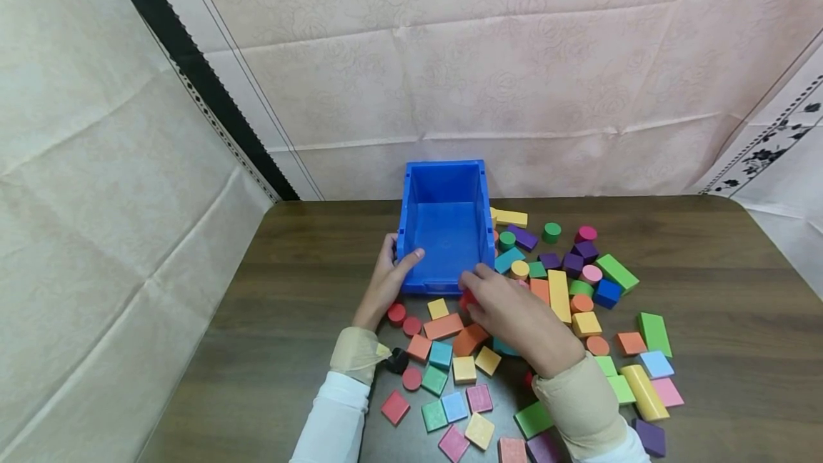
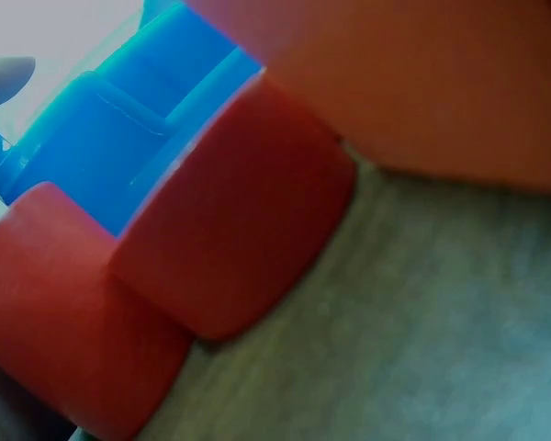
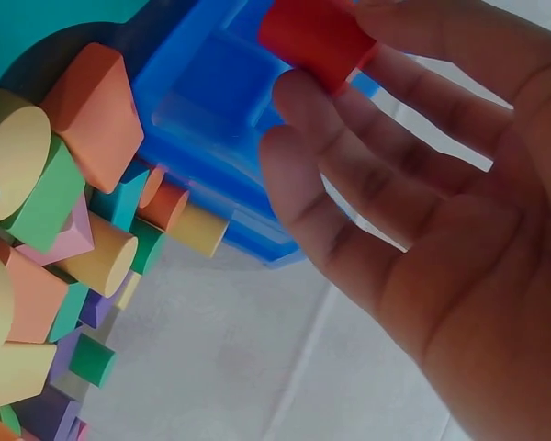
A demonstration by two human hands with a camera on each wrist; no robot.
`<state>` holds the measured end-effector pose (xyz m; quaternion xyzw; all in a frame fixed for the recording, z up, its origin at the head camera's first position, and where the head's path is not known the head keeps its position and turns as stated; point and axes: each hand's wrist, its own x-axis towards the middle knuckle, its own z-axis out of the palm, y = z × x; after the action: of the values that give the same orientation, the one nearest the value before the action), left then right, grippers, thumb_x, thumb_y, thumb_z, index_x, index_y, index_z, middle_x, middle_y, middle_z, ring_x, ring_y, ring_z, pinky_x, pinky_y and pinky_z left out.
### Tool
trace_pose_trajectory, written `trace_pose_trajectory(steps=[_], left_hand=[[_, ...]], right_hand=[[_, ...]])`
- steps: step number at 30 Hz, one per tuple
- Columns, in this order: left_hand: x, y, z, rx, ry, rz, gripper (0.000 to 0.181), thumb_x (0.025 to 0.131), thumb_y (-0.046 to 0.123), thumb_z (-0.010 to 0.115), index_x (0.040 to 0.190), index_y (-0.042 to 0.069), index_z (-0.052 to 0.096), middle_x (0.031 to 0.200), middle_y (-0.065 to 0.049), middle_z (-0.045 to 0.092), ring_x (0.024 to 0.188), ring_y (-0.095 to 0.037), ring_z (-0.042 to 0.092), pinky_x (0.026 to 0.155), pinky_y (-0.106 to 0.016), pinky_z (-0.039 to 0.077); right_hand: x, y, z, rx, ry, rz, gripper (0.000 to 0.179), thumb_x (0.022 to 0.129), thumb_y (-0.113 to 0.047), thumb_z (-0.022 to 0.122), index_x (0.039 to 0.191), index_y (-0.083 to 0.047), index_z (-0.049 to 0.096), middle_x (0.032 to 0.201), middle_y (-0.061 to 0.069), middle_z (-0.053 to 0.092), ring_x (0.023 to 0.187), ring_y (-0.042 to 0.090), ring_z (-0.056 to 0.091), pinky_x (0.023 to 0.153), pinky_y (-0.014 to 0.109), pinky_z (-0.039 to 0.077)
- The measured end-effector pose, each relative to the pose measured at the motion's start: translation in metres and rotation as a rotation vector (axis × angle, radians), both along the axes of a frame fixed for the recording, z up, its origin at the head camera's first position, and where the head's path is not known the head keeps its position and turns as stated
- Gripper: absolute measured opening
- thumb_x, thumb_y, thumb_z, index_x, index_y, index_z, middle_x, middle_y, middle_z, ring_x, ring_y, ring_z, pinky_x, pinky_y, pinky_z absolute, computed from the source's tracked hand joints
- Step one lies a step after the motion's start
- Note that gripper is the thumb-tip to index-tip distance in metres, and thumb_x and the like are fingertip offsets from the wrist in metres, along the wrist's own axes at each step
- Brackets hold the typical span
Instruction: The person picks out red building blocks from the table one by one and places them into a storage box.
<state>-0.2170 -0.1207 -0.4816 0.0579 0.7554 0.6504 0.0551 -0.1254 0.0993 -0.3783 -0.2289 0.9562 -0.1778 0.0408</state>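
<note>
A blue plastic bin [image 1: 444, 234] stands at the table's back edge; its visible floor is bare. My left hand [image 1: 384, 281] grips the bin's left side, thumb over the rim and fingers outside. Between thumb and fingertips, my right hand [image 1: 514, 309] pinches a red cylinder block [image 3: 314, 39], near the bin's front right corner. The right wrist view shows this block in front of the blue bin [image 3: 211, 83]. Close up in the left wrist view, two red round blocks, one in front [image 2: 239, 211] and one lower left [image 2: 64, 312], stand before the bin.
Many coloured wooden blocks lie loose in front of the bin and to its right, among them a yellow cylinder [image 1: 644, 393], a green block [image 1: 654, 334] and a red square block [image 1: 395, 407]. A patterned cloth [image 1: 514, 91] hangs behind the wooden table [image 1: 257, 349].
</note>
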Motion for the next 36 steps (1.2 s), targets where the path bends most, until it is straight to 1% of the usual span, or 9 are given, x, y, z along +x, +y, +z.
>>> trace_pose_trajectory(steps=[8,16,21,25,30,36], left_hand=[[0.0019,-0.0005,0.0005,-0.005,-0.002,0.004,0.057,0.104,0.037,0.063,0.148,0.011,0.039,0.157,-0.013,0.045,0.143,-0.04,0.047,0.116,-0.064,0.041],[0.0025,-0.0009,0.0009,0.001,-0.006,0.004,0.056,0.104,0.037,0.063,0.148,0.012,0.04,0.157,-0.012,0.046,0.142,-0.038,0.048,0.115,-0.062,0.043],[0.0017,-0.0007,0.0004,0.011,-0.008,0.0,0.054,0.104,0.037,0.063,0.147,0.014,0.04,0.157,-0.011,0.046,0.143,-0.038,0.048,0.115,-0.062,0.043],[0.0013,-0.0003,0.0009,0.014,-0.005,-0.002,0.052,0.104,0.035,0.063,0.146,0.014,0.04,0.157,-0.013,0.046,0.143,-0.039,0.048,0.115,-0.063,0.042],[0.0003,-0.0008,0.001,0.02,-0.007,-0.005,0.052,0.104,0.034,0.064,0.146,0.012,0.041,0.156,-0.015,0.047,0.143,-0.04,0.048,0.114,-0.065,0.043],[0.0002,-0.0012,0.0016,0.014,-0.001,-0.008,0.05,0.105,0.034,0.063,0.145,0.013,0.041,0.155,-0.016,0.047,0.142,-0.04,0.049,0.113,-0.064,0.044]], right_hand=[[0.0021,-0.0005,0.0006,-0.006,0.019,0.007,0.027,0.093,-0.012,0.082,0.116,-0.004,0.07,0.1,0.012,0.068,0.087,0.025,0.071,0.071,0.037,0.065],[0.0028,-0.0004,0.0007,-0.013,0.026,0.004,0.026,0.095,-0.015,0.08,0.117,-0.005,0.069,0.1,0.011,0.067,0.086,0.024,0.07,0.07,0.037,0.065],[0.0041,0.0007,0.0012,-0.029,0.019,0.003,0.031,0.097,-0.015,0.079,0.124,-0.006,0.07,0.104,0.012,0.066,0.086,0.025,0.07,0.07,0.037,0.065],[0.0051,0.0011,0.0019,-0.04,0.012,0.004,0.032,0.098,-0.014,0.076,0.129,-0.009,0.071,0.11,0.014,0.064,0.084,0.022,0.068,0.067,0.033,0.064],[0.0045,0.0006,0.002,-0.047,0.015,-0.002,0.029,0.099,-0.011,0.075,0.128,-0.01,0.073,0.119,0.017,0.061,0.083,0.021,0.066,0.063,0.027,0.062],[0.003,0.0002,-0.0001,-0.073,0.058,-0.009,0.029,0.098,-0.01,0.076,0.126,-0.008,0.071,0.121,0.016,0.06,0.09,0.024,0.069,0.066,0.028,0.063]])
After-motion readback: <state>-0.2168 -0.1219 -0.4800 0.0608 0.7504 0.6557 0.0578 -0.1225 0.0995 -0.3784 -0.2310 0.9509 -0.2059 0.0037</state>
